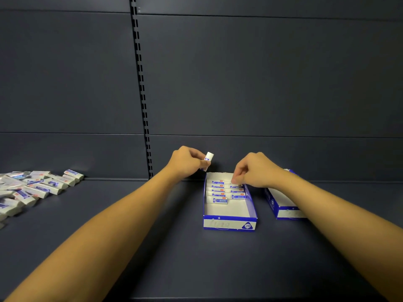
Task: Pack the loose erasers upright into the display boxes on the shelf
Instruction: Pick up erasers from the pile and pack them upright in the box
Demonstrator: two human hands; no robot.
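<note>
Just above the back left corner of the blue and white display box point(229, 223), a single eraser point(208, 159) is held in the air, its long axis nearly upright and leaning a little to the right, bare white end on top and blue sleeve below. The left hand point(187, 161) pinches it, fingers curled round its lower half.

Inside the box, the packed erasers point(226, 190) stand in two columns that fill the back half, printed faces towards the front; the left column comes one row further forward than the right. The front half of the box shows bare white floor.

The right hand point(255, 171) reaches down over the back right of the box, fingers curled and tips meeting at the rearmost eraser of the right column. It looks to be pinching or pressing that eraser, but I cannot tell which.

A second box point(283, 209) of the same make lies just to the right, well hidden under the right forearm; what it contains cannot be seen.

Far to the left on the dark shelf point(152, 247) lies a heap of loose erasers point(37, 188), wrapped, on their sides and pointing every way, well apart from the boxes. Behind everything rises the dark back panel, with a slotted upright strip point(142, 88) running down it left of the hands.
</note>
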